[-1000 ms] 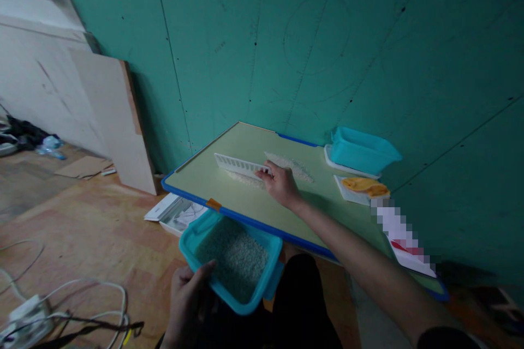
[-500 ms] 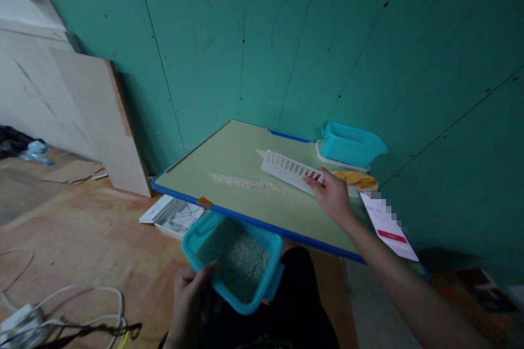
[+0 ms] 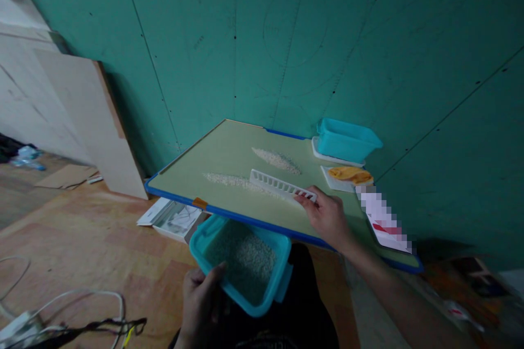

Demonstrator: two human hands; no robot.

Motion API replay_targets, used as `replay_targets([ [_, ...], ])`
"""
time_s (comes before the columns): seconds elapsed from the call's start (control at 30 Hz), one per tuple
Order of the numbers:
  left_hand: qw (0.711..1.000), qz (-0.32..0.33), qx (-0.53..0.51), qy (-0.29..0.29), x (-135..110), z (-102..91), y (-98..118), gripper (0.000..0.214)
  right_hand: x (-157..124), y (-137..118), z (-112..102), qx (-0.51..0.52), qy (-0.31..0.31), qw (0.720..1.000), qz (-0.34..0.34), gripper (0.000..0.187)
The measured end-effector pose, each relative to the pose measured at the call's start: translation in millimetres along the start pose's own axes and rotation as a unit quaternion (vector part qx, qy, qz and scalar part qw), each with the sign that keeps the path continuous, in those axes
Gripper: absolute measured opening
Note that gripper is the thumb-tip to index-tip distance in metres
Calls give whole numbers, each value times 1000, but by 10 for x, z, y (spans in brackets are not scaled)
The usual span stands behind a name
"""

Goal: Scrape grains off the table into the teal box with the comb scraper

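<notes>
My left hand (image 3: 204, 294) grips the near left rim of a turquoise plastic container (image 3: 282, 262), held just below the table's front edge. Pale grains like rice (image 3: 256, 256) lie inside it. My right hand (image 3: 325, 212) is closed on the right end of a white slotted plastic strip (image 3: 278, 184), which stands on edge on the table. The strip touches or covers part of a line of spilled grains (image 3: 225, 179). Farther back lies a second pile of grains (image 3: 276, 160).
The green tabletop (image 3: 184, 169) has a blue edge. At its right are a turquoise bin (image 3: 347, 142), a yellow-orange cloth (image 3: 350, 175) and a phone (image 3: 387, 223). A white box (image 3: 176, 221) and cables (image 3: 82, 294) lie on the floor. A board (image 3: 94, 125) leans on the wall.
My right hand has brought the strip nearer to the front edge, onto the front line of grains. The rear pile now shows uncovered. The container has shifted slightly right in view.
</notes>
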State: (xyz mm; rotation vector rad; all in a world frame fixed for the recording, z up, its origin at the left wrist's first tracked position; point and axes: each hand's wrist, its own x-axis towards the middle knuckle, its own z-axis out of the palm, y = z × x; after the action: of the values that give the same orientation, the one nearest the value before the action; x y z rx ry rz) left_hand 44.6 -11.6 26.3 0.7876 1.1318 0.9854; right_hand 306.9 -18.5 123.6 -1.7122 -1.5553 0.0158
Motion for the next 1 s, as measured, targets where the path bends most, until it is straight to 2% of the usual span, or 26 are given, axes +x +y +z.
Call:
replay_targets([
  [0.07, 1000, -2, -7, -2, -21, 14, 19, 55, 10, -26, -11, 11, 9, 1000, 7, 26],
  [0.17, 1000, -4, -13, -1, -43, 24, 51, 55, 21, 42, -119, 26, 51, 997, 55, 27],
  [0.3, 1000, -8, -16, -1, -32, 12, 55, 56, -15, 294, -320, 69, 113, 983, 124, 30],
  [0.4, 1000, 5, -23, 0, -3, -12, 39, 57, -42, 476, -359, 116, 123, 973, 158, 35],
  [0.53, 1000, 6, -18, 9, 17, -50, 62, 54, 12, 555, -229, 203, 95, 951, 211, 40],
  [0.67, 999, 9, -21, 26, 8, -76, 127, 53, 137, 425, -48, 270, 33, 929, 252, 36],
  [1.0, 998, 16, -42, 36, 85, -123, 111, 54, 217, 17, 269, 347, -69, 900, 254, 34],
])
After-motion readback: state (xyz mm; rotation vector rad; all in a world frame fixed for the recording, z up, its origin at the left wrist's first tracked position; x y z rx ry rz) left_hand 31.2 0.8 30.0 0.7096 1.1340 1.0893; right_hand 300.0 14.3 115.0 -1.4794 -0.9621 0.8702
